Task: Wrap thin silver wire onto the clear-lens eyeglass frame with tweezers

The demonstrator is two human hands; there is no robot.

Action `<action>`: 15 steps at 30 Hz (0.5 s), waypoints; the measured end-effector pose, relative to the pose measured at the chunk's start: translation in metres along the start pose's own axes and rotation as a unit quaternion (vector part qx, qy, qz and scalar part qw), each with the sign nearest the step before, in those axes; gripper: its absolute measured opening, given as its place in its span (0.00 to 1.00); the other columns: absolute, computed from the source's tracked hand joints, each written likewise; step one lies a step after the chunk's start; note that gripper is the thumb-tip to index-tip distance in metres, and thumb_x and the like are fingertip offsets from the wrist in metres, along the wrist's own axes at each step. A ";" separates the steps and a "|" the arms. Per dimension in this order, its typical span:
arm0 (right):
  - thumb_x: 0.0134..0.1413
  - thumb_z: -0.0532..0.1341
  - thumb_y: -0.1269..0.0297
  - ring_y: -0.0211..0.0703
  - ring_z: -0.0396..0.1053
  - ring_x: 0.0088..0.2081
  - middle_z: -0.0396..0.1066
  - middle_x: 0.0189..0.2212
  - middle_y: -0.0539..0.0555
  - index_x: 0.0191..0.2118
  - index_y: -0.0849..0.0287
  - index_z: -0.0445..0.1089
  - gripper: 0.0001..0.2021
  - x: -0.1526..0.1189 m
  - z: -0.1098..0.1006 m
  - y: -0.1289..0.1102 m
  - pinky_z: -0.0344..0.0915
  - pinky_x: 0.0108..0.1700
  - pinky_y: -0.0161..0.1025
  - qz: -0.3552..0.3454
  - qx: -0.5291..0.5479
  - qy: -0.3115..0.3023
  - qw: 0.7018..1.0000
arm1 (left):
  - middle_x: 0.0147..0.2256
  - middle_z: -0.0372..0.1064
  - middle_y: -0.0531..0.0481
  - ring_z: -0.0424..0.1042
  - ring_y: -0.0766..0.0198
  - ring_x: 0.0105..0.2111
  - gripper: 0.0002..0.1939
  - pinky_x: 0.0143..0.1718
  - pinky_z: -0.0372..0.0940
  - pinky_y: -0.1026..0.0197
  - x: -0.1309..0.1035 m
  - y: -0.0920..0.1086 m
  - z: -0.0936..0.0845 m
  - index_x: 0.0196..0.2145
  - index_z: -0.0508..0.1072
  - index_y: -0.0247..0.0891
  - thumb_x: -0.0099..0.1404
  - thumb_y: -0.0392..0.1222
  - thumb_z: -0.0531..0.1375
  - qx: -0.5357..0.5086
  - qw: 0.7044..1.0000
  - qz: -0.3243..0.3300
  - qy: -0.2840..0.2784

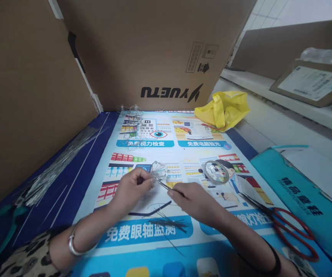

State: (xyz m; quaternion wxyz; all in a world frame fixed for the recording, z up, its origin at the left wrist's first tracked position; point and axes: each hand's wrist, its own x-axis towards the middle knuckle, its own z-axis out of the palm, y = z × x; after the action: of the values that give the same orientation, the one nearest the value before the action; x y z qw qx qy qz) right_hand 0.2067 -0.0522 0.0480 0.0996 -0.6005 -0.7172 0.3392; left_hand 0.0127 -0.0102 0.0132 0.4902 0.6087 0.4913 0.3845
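My left hand (134, 187) is closed, with thumb and forefinger pinching the edge of a small round silver wire piece (159, 169) shaped like an open flower. My right hand (194, 200) is closed around slim metal tweezers (162, 184), whose tips reach the wire piece beside my left fingertips. Below my hands lies a loose bunch of short dark wires (170, 224) on the printed sheet. A round clear container (216, 172) rests beyond my right hand. Red-handled scissors (291, 231) lie to the right, near my right forearm.
Long thin wires (59, 165) lie in a bundle on the left, beside green-handled pliers (17, 211). Tangled wire pieces (134, 111) sit at the back. A yellow plastic bag (225, 109), teal package (289, 188) and large cardboard box (154, 50) surround the printed sheet (180, 154).
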 end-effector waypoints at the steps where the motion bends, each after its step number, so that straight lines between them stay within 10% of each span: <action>1: 0.58 0.49 0.54 0.41 0.65 0.27 0.69 0.24 0.56 0.25 0.60 0.66 0.18 -0.002 -0.007 0.003 0.52 0.26 0.35 -0.009 -0.072 0.023 0.997 | 0.21 0.68 0.54 0.66 0.70 0.21 0.05 0.22 0.61 0.67 0.004 0.001 -0.005 0.24 0.66 0.36 0.53 0.38 0.60 0.006 1.000 0.004 -0.022; 8: 0.59 0.46 0.54 0.45 0.68 0.28 0.72 0.28 0.58 0.31 0.60 0.71 0.20 -0.004 -0.042 0.018 0.52 0.26 0.35 0.093 -0.312 0.035 0.945 | 0.24 0.68 0.53 0.63 0.71 0.22 0.08 0.22 0.57 0.68 0.035 -0.005 -0.046 0.24 0.63 0.35 0.55 0.38 0.60 0.001 0.979 -0.012 -0.205; 15: 0.57 0.47 0.56 0.51 0.70 0.32 0.73 0.30 0.58 0.33 0.59 0.72 0.19 0.009 -0.035 0.013 0.58 0.29 0.39 0.079 -0.390 0.015 0.917 | 0.27 0.66 0.53 0.63 0.70 0.26 0.07 0.27 0.58 0.67 0.050 -0.010 -0.060 0.26 0.65 0.35 0.56 0.40 0.60 0.045 0.962 -0.003 -0.268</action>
State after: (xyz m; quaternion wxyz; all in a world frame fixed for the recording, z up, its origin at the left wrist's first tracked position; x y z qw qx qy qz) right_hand 0.2343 -0.0304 0.0637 -0.1585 -0.6513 -0.7415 0.0302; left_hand -0.0353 0.0518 0.0163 0.5771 0.7096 0.3603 0.1830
